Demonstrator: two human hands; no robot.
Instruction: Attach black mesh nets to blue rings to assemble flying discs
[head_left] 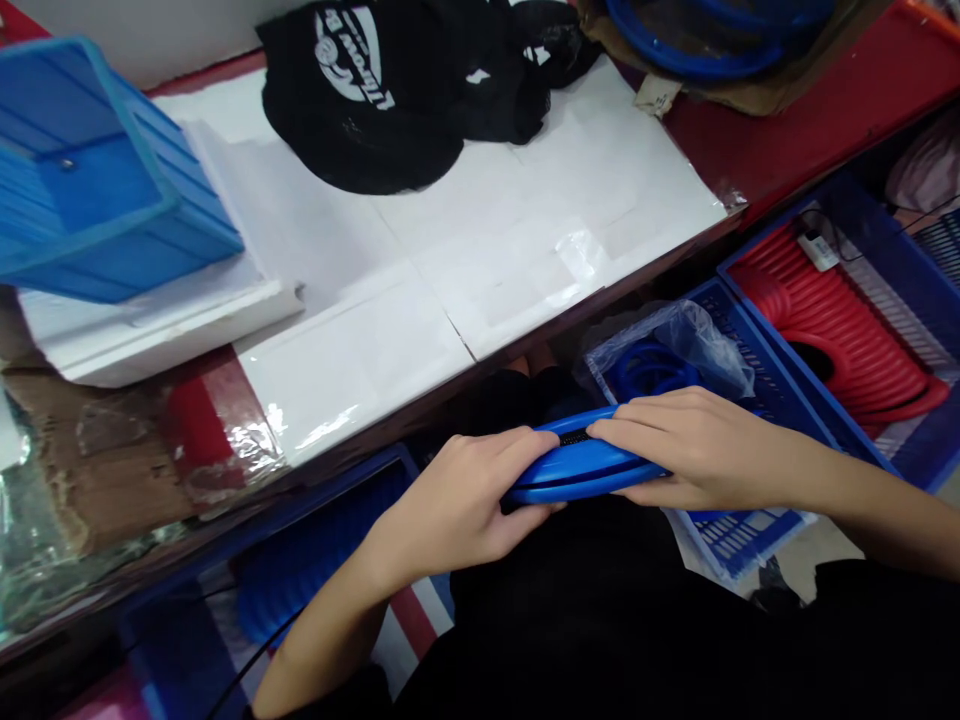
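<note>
Both my hands grip a blue plastic ring (592, 474), seen nearly edge-on in front of my body. A dark slit runs along its rim, and a bit of black mesh (575, 437) shows between my fingers. My left hand (480, 490) is closed on its left end, thumb below and fingers on top. On the right end my right hand (690, 450) is closed the same way. Black fabric pieces (375, 130) with white printing lie on the white-covered table (525, 260) beyond.
A blue bin (112, 180) stands on a white foam slab (172, 325) at the left. Blue rings (697, 50) rest at the back right. Beside the table, blue crates (795, 420) hold blue rings and red rings (847, 320). More blue rings (300, 550) sit below the table edge (375, 440).
</note>
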